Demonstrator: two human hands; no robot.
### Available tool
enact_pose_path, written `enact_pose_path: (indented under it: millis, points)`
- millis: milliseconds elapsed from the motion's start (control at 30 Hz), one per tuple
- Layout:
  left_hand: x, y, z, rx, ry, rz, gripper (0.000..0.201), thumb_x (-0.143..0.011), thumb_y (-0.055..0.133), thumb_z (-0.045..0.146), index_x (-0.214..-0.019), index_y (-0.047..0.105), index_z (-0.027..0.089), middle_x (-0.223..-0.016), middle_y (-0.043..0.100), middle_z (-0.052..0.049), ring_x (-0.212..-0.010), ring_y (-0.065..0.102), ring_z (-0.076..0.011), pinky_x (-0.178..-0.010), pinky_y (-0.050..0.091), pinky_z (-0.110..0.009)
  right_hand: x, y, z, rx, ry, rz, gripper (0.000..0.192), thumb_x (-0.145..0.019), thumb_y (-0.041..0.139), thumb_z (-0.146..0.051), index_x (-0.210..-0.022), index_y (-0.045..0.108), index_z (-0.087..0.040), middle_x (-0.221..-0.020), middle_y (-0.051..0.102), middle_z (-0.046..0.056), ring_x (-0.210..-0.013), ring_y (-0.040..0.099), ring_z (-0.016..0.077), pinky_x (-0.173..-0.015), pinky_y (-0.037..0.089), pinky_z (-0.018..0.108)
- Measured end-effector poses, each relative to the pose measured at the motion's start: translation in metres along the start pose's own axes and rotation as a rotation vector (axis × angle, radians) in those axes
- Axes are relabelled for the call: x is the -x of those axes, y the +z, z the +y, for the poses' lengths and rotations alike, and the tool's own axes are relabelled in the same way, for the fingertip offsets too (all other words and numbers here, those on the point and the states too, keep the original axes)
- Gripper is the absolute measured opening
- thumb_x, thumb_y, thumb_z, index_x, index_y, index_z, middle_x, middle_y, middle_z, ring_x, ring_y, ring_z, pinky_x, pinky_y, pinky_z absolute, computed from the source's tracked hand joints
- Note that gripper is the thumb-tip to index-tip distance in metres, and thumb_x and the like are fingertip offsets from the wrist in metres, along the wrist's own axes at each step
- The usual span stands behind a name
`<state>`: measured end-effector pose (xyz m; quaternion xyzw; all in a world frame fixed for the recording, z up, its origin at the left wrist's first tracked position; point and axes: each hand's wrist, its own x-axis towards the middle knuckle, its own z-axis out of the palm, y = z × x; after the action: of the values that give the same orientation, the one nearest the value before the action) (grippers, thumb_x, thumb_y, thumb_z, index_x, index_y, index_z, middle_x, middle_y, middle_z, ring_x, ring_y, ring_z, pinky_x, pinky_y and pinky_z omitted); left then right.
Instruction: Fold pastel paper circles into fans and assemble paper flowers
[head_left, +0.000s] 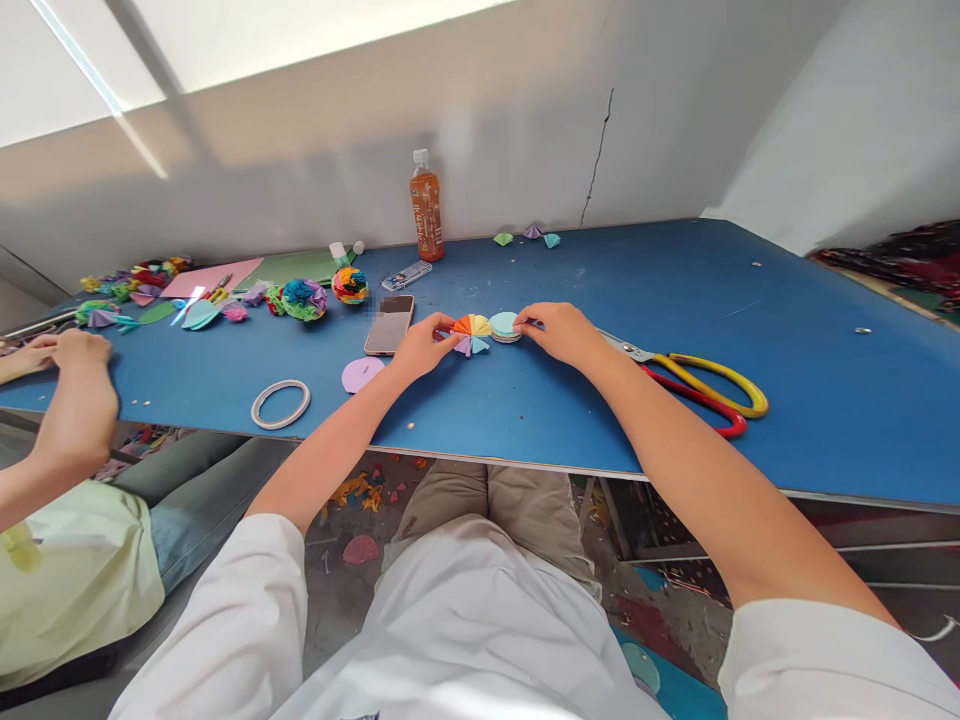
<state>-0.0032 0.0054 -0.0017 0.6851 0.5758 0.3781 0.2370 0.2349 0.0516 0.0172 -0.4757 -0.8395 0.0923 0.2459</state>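
My left hand pinches the left edge of a pleated paper fan piece in orange, yellow, lilac and pale blue. Close to its right side lies a small stack of paper discs, pale blue on top. The fingertips of my right hand are closed at the right edge of that stack. Left of my left wrist, a lilac paper disc rests on the table, partly covered by my forearm. Behind my right forearm are large scissors with one yellow and one red handle.
A roll of tape lies near the front edge of the blue table. Beyond my left hand are a phone, tissue-paper balls and an orange drink bottle. Small folded fans sit by the wall. A co-worker's hands are at far left.
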Motion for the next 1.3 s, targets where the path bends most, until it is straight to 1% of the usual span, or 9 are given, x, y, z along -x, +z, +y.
enact_pose_path:
  millis: [167, 433, 600, 700, 867, 933, 1100, 1200, 1300]
  points:
    - [0.000, 0.002, 0.002, 0.072, -0.044, -0.008, 0.020, -0.081, 0.062, 0.028, -0.097, 0.062, 0.016, -0.093, 0.069, -0.004, -0.080, 0.060, -0.0140, -0.075, 0.046, -0.028, 0.002, -0.001, -0.003, -0.066, 0.053, 0.051, 0.023, -0.086, 0.050, -0.026, -0.094, 0.072, -0.023, -0.079, 0.072, 0.005, -0.071, 0.061, 0.0204, -0.063, 0.041, 0.031]
    - [0.000, 0.003, 0.003, 0.109, -0.025, -0.061, 0.016, -0.082, 0.058, 0.028, -0.091, 0.060, 0.016, -0.091, 0.068, -0.003, -0.077, 0.059, -0.0123, -0.073, 0.046, -0.026, 0.002, 0.003, -0.021, -0.291, 0.082, 0.131, 0.019, -0.081, 0.060, -0.030, -0.093, 0.071, -0.020, -0.088, 0.072, 0.006, -0.076, 0.064, 0.0188, -0.071, 0.048, 0.033]
    - [0.004, 0.001, 0.005, 0.081, 0.021, -0.071, 0.013, -0.079, 0.057, 0.026, -0.089, 0.057, 0.018, -0.098, 0.066, -0.003, -0.085, 0.060, -0.0130, -0.078, 0.047, -0.027, 0.006, 0.003, -0.030, -0.407, 0.076, 0.101, 0.021, -0.076, 0.064, -0.031, -0.090, 0.073, -0.019, -0.094, 0.073, 0.007, -0.078, 0.065, 0.0190, -0.073, 0.051, 0.033]
    - [0.005, 0.002, 0.005, 0.026, 0.026, -0.068, 0.012, -0.080, 0.055, 0.025, -0.090, 0.056, 0.018, -0.099, 0.066, -0.003, -0.088, 0.061, -0.0144, -0.079, 0.047, -0.029, 0.008, 0.003, -0.032, -0.493, 0.095, 0.070, 0.023, -0.076, 0.064, -0.036, -0.090, 0.073, -0.019, -0.092, 0.073, 0.007, -0.080, 0.065, 0.0196, -0.076, 0.051, 0.035]
    - [0.007, 0.003, 0.003, -0.068, 0.075, -0.011, 0.022, -0.083, 0.055, 0.029, -0.103, 0.056, 0.019, -0.116, 0.063, -0.006, -0.102, 0.060, -0.0185, -0.081, 0.047, -0.031, 0.010, 0.005, -0.036, -0.550, 0.106, 0.022, 0.028, -0.076, 0.064, -0.029, -0.102, 0.070, -0.019, -0.087, 0.074, 0.005, -0.081, 0.067, 0.0189, -0.077, 0.053, 0.035]
    - [0.007, 0.004, 0.004, -0.093, 0.124, 0.018, 0.024, -0.086, 0.054, 0.033, -0.105, 0.056, 0.019, -0.119, 0.062, -0.006, -0.107, 0.058, -0.0189, -0.083, 0.047, -0.030, 0.010, 0.006, -0.038, -0.552, 0.119, 0.018, 0.024, -0.075, 0.065, -0.026, -0.098, 0.071, -0.019, -0.087, 0.074, 0.005, -0.082, 0.067, 0.0189, -0.080, 0.053, 0.035]
    - [0.007, 0.003, 0.005, -0.121, 0.187, 0.010, 0.024, -0.088, 0.052, 0.036, -0.104, 0.058, 0.018, -0.114, 0.063, -0.007, -0.103, 0.058, -0.0181, -0.083, 0.047, -0.030, 0.006, 0.005, -0.036, -0.532, 0.219, 0.097, 0.009, -0.075, 0.065, -0.025, -0.079, 0.070, -0.018, -0.082, 0.072, 0.004, -0.079, 0.065, 0.0191, -0.084, 0.051, 0.037]
    - [0.006, 0.001, 0.004, -0.127, 0.168, -0.006, 0.025, -0.089, 0.051, 0.034, -0.106, 0.059, 0.018, -0.114, 0.064, -0.007, -0.101, 0.059, -0.0175, -0.082, 0.047, -0.029, 0.003, 0.000, -0.029, -0.554, 0.324, 0.123, 0.005, -0.074, 0.065, -0.021, -0.078, 0.067, -0.018, -0.076, 0.069, 0.003, -0.069, 0.063, 0.0169, -0.076, 0.053, 0.036]
    - [0.006, 0.001, 0.004, -0.121, 0.162, -0.014, 0.025, -0.090, 0.049, 0.032, -0.107, 0.060, 0.018, -0.113, 0.065, -0.007, -0.098, 0.060, -0.0169, -0.082, 0.047, -0.029, 0.001, -0.003, -0.023, -0.613, 0.429, 0.090, 0.003, -0.075, 0.065, -0.015, -0.073, 0.063, -0.017, -0.069, 0.066, 0.003, -0.057, 0.059, 0.0129, -0.066, 0.055, 0.032]
